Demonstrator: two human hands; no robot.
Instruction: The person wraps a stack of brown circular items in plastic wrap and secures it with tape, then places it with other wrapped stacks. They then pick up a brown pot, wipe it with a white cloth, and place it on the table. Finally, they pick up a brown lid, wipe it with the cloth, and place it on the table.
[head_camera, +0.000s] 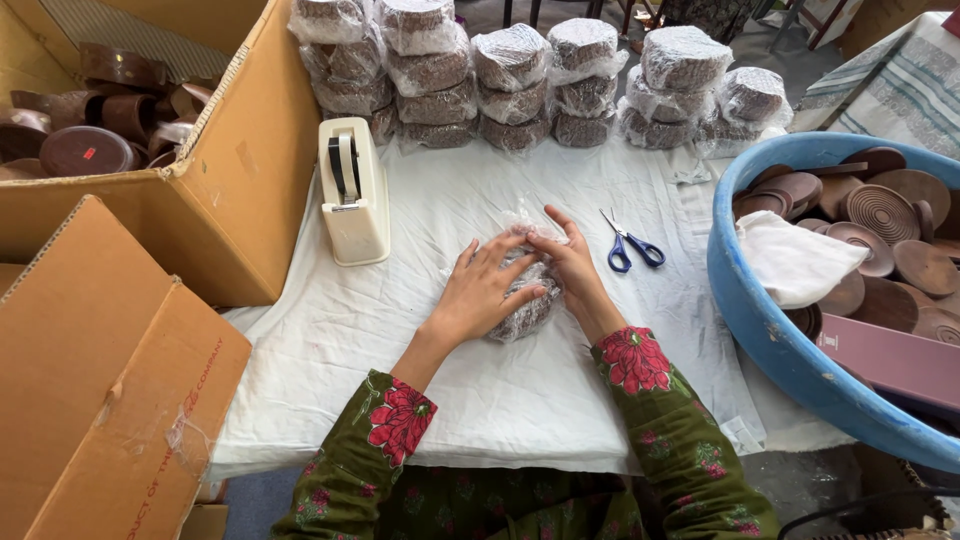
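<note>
A brown round item wrapped in clear plastic (528, 308) lies on the white cloth (420, 330) in the middle of the table. My left hand (482, 290) presses flat on its left side, fingers spread over the plastic. Against its right side rests my right hand (574, 265), with the fingers folding the wrap at the top. Both sleeves are green with red flowers.
A cream tape dispenser (353, 190) stands at the left, blue-handled scissors (630, 246) at the right. Several wrapped stacks (515, 85) line the far edge. A blue tub (775, 330) with brown wooden discs sits right; cardboard boxes (230, 190) stand left.
</note>
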